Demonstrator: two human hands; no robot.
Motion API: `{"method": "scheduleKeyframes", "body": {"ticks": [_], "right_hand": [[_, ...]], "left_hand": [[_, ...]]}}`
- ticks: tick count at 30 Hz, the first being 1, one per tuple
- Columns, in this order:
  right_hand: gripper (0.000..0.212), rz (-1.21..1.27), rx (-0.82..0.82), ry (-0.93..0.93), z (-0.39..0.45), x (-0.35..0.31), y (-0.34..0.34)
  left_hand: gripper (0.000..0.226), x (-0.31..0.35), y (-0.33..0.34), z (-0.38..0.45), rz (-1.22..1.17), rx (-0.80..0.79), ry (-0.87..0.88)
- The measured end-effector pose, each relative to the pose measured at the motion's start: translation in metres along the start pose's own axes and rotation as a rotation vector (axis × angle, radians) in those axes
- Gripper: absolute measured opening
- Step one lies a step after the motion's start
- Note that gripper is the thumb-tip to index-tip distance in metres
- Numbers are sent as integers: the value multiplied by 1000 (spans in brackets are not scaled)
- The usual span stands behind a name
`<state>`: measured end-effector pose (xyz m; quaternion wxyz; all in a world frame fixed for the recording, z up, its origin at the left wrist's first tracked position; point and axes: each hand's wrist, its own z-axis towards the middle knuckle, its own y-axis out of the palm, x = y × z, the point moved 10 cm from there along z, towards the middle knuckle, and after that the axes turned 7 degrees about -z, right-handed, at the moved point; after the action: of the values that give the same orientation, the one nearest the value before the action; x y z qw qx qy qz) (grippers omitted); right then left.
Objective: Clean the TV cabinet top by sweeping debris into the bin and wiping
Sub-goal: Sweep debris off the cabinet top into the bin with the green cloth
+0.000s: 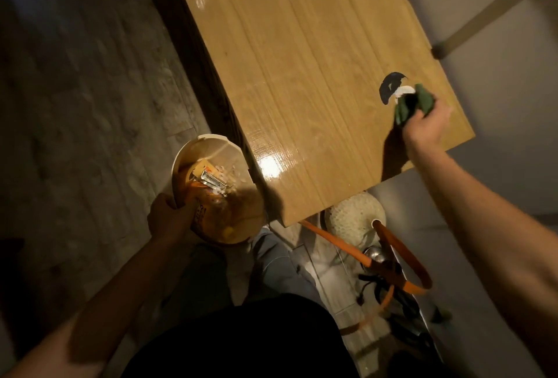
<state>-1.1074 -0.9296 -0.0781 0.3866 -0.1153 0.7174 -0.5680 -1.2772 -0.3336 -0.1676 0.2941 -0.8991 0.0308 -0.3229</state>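
The wooden TV cabinet top (302, 69) runs from the upper middle down to a near corner. My right hand (427, 127) grips a dark green cloth (415, 104) pressed on the top near its right edge, beside a black cable hole (389, 87) and a small white scrap (403, 91). My left hand (169, 217) holds the rim of a round cream bin (208, 148), held just off the cabinet's left edge. Inside the bin lie orange wrappers, a shiny foil piece and white crumbs.
Grey stone-look floor lies to the left. Below the near cabinet corner sit a pale woven hat (353, 217), an orange strap (401, 253) and dark tangled gear. A beige leg or pole (471, 24) crosses the upper right. A white speck (200, 2) lies on the top.
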Motion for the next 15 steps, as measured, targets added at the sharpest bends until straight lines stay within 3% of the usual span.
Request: {"method": "scheduleKeyframes", "body": {"ticks": [3, 6, 11, 15], "right_hand": [[46, -34, -28, 88, 43, 42, -6], [50, -93, -58, 7, 47, 53, 1], [60, -125, -55, -238, -14, 37, 14], [63, -88, -43, -290, -88, 25, 24]], "left_hand": [[44, -7, 1, -5, -23, 36, -18], [41, -14, 3, -9, -18, 49, -26], [43, -25, 11, -16, -43, 34, -65], [36, -30, 14, -17, -25, 33, -72]]}}
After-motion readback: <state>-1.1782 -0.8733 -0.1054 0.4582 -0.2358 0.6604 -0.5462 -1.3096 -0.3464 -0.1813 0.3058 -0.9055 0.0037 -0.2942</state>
